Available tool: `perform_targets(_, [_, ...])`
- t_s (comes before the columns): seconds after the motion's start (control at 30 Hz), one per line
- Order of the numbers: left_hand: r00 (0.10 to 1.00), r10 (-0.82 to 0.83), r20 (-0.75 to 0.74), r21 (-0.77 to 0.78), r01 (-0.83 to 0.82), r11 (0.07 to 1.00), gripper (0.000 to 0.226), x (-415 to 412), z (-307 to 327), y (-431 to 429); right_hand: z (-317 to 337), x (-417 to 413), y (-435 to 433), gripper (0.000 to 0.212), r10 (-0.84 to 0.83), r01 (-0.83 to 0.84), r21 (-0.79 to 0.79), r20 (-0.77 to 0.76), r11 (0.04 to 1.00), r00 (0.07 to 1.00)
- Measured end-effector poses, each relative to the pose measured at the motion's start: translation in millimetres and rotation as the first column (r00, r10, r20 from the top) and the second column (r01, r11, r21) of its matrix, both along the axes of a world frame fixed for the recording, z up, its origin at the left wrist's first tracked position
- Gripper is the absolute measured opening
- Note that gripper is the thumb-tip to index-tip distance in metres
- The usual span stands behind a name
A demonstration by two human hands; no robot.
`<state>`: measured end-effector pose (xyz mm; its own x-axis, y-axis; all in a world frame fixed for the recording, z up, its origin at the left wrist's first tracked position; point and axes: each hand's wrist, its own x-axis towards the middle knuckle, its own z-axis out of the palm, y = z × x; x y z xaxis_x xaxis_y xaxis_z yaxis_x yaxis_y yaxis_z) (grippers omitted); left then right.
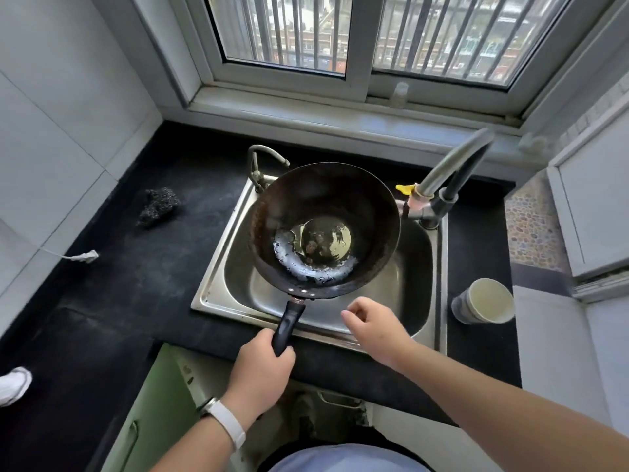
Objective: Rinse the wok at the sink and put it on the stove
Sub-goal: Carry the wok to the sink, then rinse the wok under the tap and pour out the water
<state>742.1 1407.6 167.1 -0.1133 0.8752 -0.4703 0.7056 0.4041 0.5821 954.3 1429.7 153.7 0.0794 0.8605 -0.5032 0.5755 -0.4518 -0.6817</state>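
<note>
At the left of the frame a dark scouring pad (157, 206) lies on the black counter (112, 291), well apart from the steel sink (218, 264). Rising from the lower middle, the left hand (260, 371) (a white band (227, 426) on its wrist) is clenched around the end of the wok's black handle (287, 325), knuckles up, forearm slanting up and to the right. The wok (325, 229) is held over the sink basin at mid-frame, its open side up and tipped a little toward the camera, with water pooled in its bottom. Its long axis runs from the handle at lower left up to the bowl, which points toward the window (371, 39) at the top. Just right of the handle, the right hand (374, 327) hovers over the sink's near edge, fingers loosely curled and grasping nothing, its arm entering from the lower right corner. Further right, a curved faucet (452, 172) stands at the sink's back corner, and a paper cup (483, 301) sits on the counter beside the sink.
</note>
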Motion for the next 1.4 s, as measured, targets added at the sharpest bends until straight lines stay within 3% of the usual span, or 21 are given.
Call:
perform_targets(0.1, [0.999, -0.009, -0.041, -0.007, 0.009, 1.0, 0.029, -4, -2, 3, 12, 36, 9, 0.01, -0.213, 0.203, 0.152, 0.053, 0.967, 0.976])
perform_targets(0.17, [0.999, -0.013, -0.051, -0.012, 0.012, 1.0, 0.028, -4, -4, 5, 22, 59, 23, 0.005, -0.276, 0.232, 0.294, 0.115, 0.927, 0.954])
perform_targets(0.23, [0.998, -0.019, -0.062, -0.02, 0.018, 1.0, 0.026, -3, -6, 4, 27, 82, 46, 0.022, -0.281, 0.202, 0.367, 0.175, 0.908, 0.944])
perform_targets(0.3, [0.997, -0.024, -0.07, -0.025, 0.022, 0.999, 0.025, -2, -8, 4, 29, 101, 74, 0.043, -0.249, 0.159, 0.36, 0.219, 0.919, 0.943])
perform_targets(0.37, [0.996, -0.033, -0.078, -0.03, 0.03, 0.999, 0.024, -1, -8, 3, 29, 115, 99, 0.051, -0.182, 0.089, 0.326, 0.265, 0.941, 0.947])
perform_targets(0.53, [0.993, -0.06, -0.102, -0.022, 0.058, 0.998, 0.021, 5, -7, 8, 22, 128, 135, 0.041, -0.05, -0.039, 0.242, 0.35, 0.97, 0.935])
perform_targets(0.73, [0.989, -0.074, -0.13, -0.029, 0.071, 0.997, 0.023, 10, -4, 10, 0, 133, 143, 0.066, 0.069, -0.138, 0.157, 0.381, 0.978, 0.922])
perform_targets(1.03, [0.987, -0.048, -0.155, -0.039, 0.043, 0.998, 0.024, 16, -6, 6, 2, 139, 143, 0.064, 0.1, -0.195, 0.242, 0.354, 0.951, 0.93])
perform_targets(1.23, [0.982, -0.044, -0.185, -0.034, 0.038, 0.999, 0.022, 17, -3, 9, -4, 138, 144, 0.081, 0.191, -0.307, 0.227, 0.423, 0.924, 0.886])
perform_targets(1.4, [0.978, -0.045, -0.204, -0.04, 0.037, 0.999, 0.023, 17, -1, 7, -5, 132, 145, 0.077, 0.221, -0.35, 0.194, 0.482, 0.916, 0.848])
